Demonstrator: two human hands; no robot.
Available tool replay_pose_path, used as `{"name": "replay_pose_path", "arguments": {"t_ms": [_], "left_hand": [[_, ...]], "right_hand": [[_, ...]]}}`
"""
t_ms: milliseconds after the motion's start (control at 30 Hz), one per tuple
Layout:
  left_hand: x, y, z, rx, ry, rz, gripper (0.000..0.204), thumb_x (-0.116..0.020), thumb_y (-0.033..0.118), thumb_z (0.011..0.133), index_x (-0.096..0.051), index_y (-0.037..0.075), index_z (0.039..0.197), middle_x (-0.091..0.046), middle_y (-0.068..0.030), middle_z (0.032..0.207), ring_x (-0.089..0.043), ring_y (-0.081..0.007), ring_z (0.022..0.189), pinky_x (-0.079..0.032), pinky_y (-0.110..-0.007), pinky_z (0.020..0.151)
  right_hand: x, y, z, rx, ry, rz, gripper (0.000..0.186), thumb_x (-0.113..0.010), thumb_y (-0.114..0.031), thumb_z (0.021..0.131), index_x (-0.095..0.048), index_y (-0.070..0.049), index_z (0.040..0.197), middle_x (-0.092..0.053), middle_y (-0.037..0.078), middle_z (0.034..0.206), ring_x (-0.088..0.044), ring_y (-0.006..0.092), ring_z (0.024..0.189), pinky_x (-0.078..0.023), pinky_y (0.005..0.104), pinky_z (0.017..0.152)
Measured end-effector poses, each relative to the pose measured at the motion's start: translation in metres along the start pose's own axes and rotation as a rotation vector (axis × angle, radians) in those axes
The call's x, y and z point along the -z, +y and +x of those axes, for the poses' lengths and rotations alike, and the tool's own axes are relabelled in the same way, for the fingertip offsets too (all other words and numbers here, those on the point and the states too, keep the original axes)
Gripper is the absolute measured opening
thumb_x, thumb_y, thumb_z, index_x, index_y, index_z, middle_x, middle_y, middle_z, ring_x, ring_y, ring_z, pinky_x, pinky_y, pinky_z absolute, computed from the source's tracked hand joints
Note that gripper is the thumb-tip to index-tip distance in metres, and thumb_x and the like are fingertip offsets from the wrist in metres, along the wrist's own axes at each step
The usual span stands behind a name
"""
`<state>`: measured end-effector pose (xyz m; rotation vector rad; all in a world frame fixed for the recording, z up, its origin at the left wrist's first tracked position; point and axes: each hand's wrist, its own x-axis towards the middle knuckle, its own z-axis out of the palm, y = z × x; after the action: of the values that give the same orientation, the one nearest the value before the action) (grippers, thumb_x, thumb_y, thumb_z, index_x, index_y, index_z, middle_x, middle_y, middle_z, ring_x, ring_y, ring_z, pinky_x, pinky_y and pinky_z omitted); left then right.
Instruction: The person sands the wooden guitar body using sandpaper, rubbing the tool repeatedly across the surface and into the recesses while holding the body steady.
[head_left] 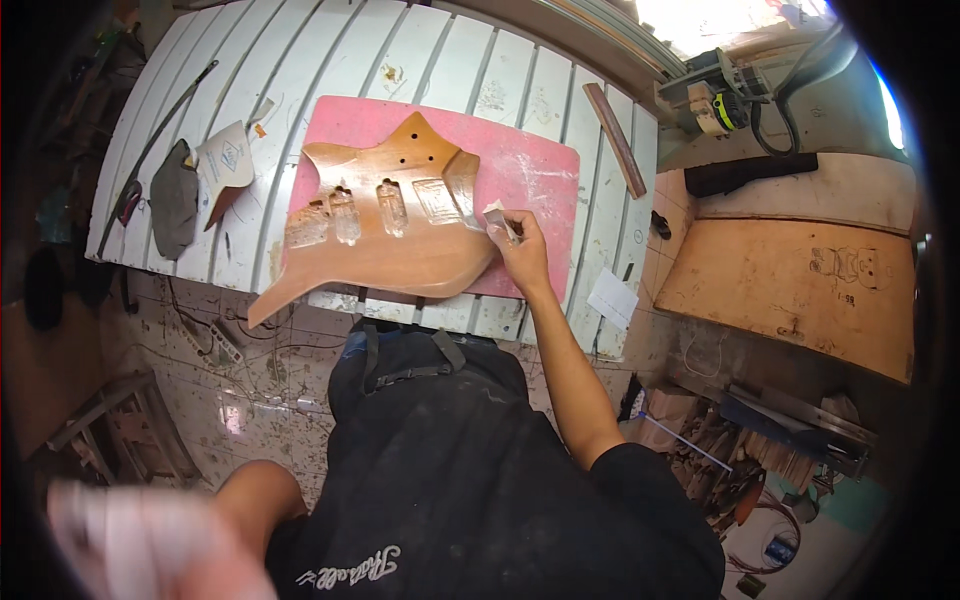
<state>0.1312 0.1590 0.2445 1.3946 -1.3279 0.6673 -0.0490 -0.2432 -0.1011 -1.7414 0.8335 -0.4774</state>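
Observation:
A brown wooden electric guitar body (420,250) with routed cavities and several small holes lies on a pink board (535,170). At the body's right edge, my right hand (522,245) is closed on a small folded pale piece, which looks like sandpaper (494,210). Close to the camera at the lower left, my left hand (150,540) is raised off the table and smeared by motion. Its fingers, and anything in them, cannot be made out.
The pink board rests on a white slatted table (290,60). On its left lie a printed sandpaper sheet (228,160), a dark grey cloth-like piece (175,200) and a thin dark strip (170,120). A wooden strip (615,140) and white paper (612,298) lie right.

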Motion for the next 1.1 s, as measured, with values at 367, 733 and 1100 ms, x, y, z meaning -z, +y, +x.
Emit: {"name": "replay_pose_path", "arguments": {"t_ms": [367,733,1100], "left_hand": [[-0.155,-0.172,-0.254,1.382,-0.707,0.38,0.078,-0.055,0.062,0.105,-0.068,-0.013,0.121,-0.068,-0.0363,0.122,-0.065,-0.0532,0.115,-0.05,-0.058,0.103],[-0.265,-0.223,-0.212,1.102,-0.682,0.518,0.079,-0.067,0.065,0.095,-0.07,-0.01,0.118,-0.069,-0.0292,0.114,-0.066,-0.0451,0.11,-0.05,-0.056,0.096],[-0.333,-0.217,-0.199,0.838,-0.654,0.627,0.068,-0.066,0.065,0.09,-0.072,0.004,0.118,-0.066,-0.0162,0.115,-0.059,-0.0333,0.113,-0.04,-0.053,0.099]], "right_hand": [[-0.015,0.003,0.007,-0.148,-0.089,0.055,0.033,-0.077,-0.018,0.099,-0.065,0.001,0.122,-0.074,0.012,0.116,-0.069,0.0196,0.105,-0.055,0.0353,0.096],[-0.016,0.011,-0.08,-0.17,0.182,-0.205,0.03,-0.077,-0.016,0.096,-0.068,-0.002,0.121,-0.076,0.013,0.109,-0.07,0.0239,0.101,-0.055,0.0375,0.093],[-0.068,-0.036,-0.067,0.381,0.039,-0.757,0.03,-0.075,-0.006,0.087,-0.078,-0.011,0.116,-0.064,0.017,0.146,-0.059,0.0399,0.131,-0.042,0.0524,0.112]]}}
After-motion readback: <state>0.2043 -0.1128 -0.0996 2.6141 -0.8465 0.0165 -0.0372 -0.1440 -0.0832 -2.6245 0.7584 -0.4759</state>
